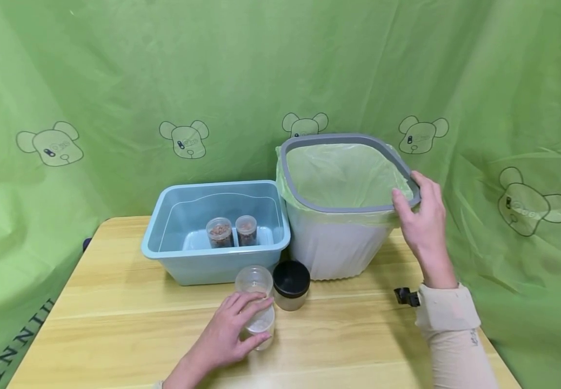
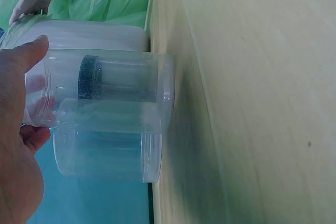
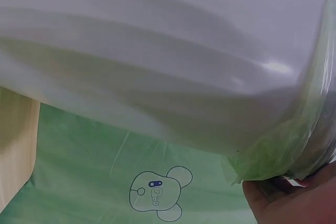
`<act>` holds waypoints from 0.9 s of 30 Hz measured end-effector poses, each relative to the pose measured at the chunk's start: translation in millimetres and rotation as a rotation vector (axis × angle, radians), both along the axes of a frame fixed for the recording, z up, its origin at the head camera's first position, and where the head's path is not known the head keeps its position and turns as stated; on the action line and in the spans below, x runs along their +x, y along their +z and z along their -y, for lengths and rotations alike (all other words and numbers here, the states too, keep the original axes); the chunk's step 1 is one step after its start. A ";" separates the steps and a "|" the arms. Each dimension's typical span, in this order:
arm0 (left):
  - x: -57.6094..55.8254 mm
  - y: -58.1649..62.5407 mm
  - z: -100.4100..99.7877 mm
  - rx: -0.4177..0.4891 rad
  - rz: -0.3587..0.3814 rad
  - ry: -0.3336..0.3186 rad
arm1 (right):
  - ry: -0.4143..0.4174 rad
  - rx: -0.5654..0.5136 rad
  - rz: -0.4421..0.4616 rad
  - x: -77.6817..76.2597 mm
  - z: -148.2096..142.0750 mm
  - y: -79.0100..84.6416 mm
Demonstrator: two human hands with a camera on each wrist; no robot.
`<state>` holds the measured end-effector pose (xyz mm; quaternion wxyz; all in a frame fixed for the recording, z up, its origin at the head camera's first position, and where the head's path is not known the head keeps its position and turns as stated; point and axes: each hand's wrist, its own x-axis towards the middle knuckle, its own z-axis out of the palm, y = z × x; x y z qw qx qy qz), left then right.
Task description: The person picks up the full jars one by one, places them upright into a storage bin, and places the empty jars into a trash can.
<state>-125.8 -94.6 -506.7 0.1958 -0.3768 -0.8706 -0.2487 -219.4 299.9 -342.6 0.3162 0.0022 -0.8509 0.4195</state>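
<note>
My left hand (image 1: 229, 329) grips a clear plastic jar (image 2: 113, 85) around its upper end, thumb on one side and fingers on the other. The jar stands upright at the table's middle. Right behind it is a second clear jar (image 1: 253, 276), its upper end overlapped by my fingers in the head view. To the right stands a jar with a black lid (image 1: 292, 278). My right hand (image 1: 423, 216) holds the grey rim (image 1: 358, 208) of a white trash bin (image 1: 341, 246), pinching it at the right corner over the light green bag (image 3: 278, 153).
A light blue basin (image 1: 207, 267) stands left of the bin, with two small clear jars (image 1: 220, 232) of reddish-brown bits in it. Green cloth (image 1: 241, 65) with mouse-head prints hangs behind and beside the wooden table (image 1: 115, 319).
</note>
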 end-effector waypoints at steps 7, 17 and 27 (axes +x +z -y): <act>-0.6 1.0 0.8 0.017 0.004 -0.051 | -0.004 -0.020 -0.002 0.1 0.5 -2.0; -2.4 10.5 -3.8 0.040 -0.020 -0.111 | 0.003 -0.032 0.006 -1.0 0.4 -1.7; -10.0 70.5 -1.9 0.143 -0.119 -0.184 | -0.007 -0.028 0.022 -1.9 0.2 -1.4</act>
